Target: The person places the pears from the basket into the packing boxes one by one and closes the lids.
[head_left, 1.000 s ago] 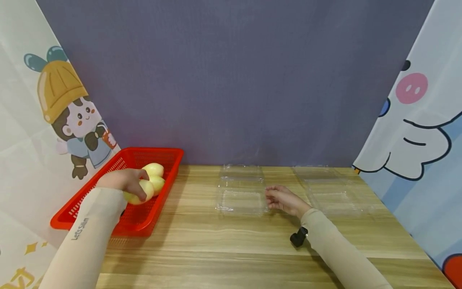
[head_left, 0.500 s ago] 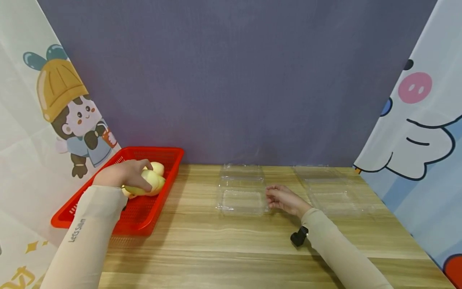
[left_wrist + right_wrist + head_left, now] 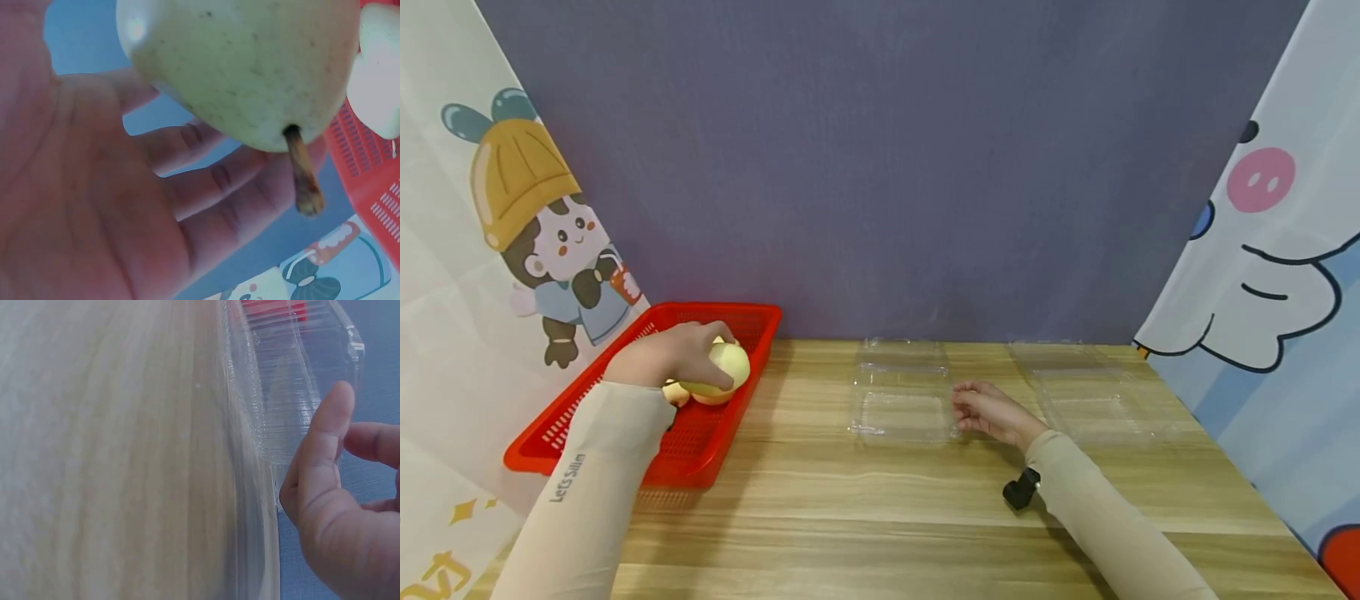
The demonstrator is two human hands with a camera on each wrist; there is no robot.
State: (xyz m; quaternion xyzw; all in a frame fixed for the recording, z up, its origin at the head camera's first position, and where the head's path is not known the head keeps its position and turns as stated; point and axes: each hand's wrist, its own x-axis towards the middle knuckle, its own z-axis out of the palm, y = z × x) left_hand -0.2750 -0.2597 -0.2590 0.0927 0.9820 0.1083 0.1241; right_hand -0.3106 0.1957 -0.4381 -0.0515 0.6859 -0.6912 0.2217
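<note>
My left hand [image 3: 673, 354] grips a pale yellow-green pear [image 3: 732, 365] above the red plastic basket [image 3: 733, 433] on the left. Seen from the left wrist, this pear [image 3: 244, 69] has a short brown stem, and my fingers lie behind it. More pears [image 3: 677, 393] sit underneath in the basket, partly hidden by the hand and the held fruit. My right hand [image 3: 992, 415], with loosely bent fingers, is at the right edge of a clear plastic clamshell box [image 3: 901, 432]. In the right wrist view, its thumb [image 3: 334, 409] overlaps the clear wall.
Another clear clamshell box [image 3: 1090, 417] lies with its lid back to the right of my right hand. Both boxes rest on a wood-grain table [image 3: 850, 517]. A grey-blue panel [image 3: 880, 183] rises behind the table, with printed cartoon sheets on both sides.
Within the basket, my left hand has moved to the right and slightly away, and the gripped pear has turned and shifted right. My right hand has stayed beside the box.
</note>
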